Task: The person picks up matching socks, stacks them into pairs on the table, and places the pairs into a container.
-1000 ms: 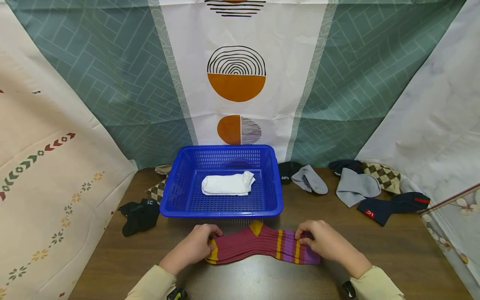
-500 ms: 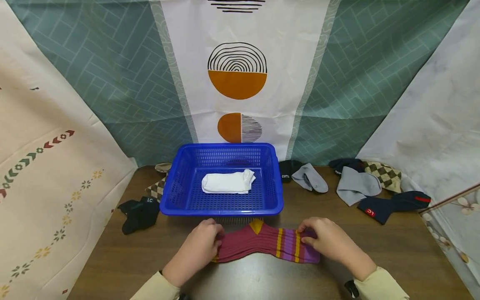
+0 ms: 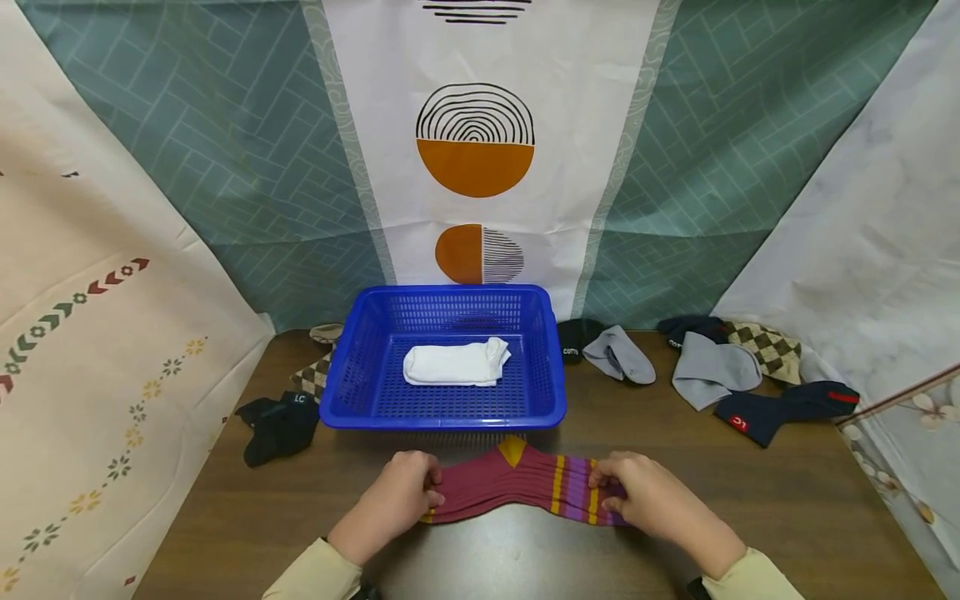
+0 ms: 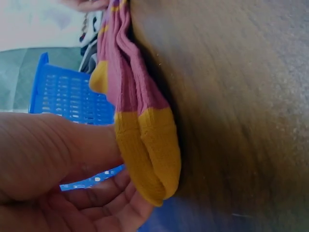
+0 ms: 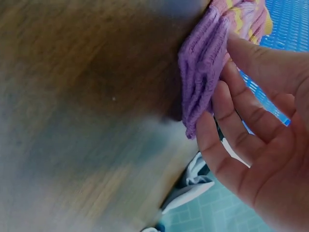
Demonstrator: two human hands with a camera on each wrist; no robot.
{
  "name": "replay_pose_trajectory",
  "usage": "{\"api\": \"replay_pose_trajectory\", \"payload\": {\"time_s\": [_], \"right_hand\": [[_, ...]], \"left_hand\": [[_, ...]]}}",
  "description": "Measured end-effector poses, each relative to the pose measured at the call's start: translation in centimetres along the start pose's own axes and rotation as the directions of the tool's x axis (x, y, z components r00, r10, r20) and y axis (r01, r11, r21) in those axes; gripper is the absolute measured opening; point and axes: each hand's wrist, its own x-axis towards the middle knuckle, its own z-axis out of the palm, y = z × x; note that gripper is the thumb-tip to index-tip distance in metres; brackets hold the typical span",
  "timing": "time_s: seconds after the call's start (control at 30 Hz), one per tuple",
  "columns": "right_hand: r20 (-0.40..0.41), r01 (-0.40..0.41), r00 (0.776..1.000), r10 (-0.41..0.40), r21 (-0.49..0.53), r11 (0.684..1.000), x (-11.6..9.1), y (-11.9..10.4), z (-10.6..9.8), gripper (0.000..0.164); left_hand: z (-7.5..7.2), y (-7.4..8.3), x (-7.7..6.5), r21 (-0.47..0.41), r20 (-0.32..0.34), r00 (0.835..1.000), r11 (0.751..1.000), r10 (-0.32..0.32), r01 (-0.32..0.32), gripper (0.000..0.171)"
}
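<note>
A stacked pair of maroon socks (image 3: 480, 487) lies flat across the front of the table, with yellow heel and toes and purple-and-yellow striped cuffs. At the toe end, the left hand (image 3: 402, 492) rests over the socks, thumb and fingers bent down to the fabric. The yellow toes (image 4: 147, 145) show close in the left wrist view, hiding the tips of the thumb and fingers. On the striped cuff rests the right hand (image 3: 641, 493). In the right wrist view its thumb and loosely bent fingers touch the upper side of the purple cuff (image 5: 203, 67).
Behind the socks stands a blue plastic basket (image 3: 442, 422) with folded white socks (image 3: 453, 364) in it. Black socks (image 3: 281, 427) lie left of it. To the right are a grey sock (image 3: 621, 357), another grey sock (image 3: 712, 367), navy socks (image 3: 757, 417) and checkered socks (image 3: 772, 350).
The left hand has shifted right over the toe end, covering more of the yellow toes. The right hand has lifted briefly and moved slightly left. The socks stay nearly in place.
</note>
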Motion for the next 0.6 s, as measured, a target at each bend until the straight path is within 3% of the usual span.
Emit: {"api": "replay_pose_trajectory", "payload": {"time_s": [0.1, 0.6], "right_hand": [[0.005, 0.000, 1.000, 0.000, 0.013, 1.000, -0.2, 0.2, 0.1, 0.019], [-0.009, -0.006, 1.000, 0.006, 0.055, 0.998, -0.5, 0.6, 0.6, 0.030]], "left_hand": [[-0.2, 0.0, 0.0, -0.034, 0.001, 0.999, 0.999, -0.037, 0.037, 0.025], [1.0, 0.1, -0.7, 0.000, -0.089, 0.992, 0.996, -0.085, 0.085, 0.037]]}}
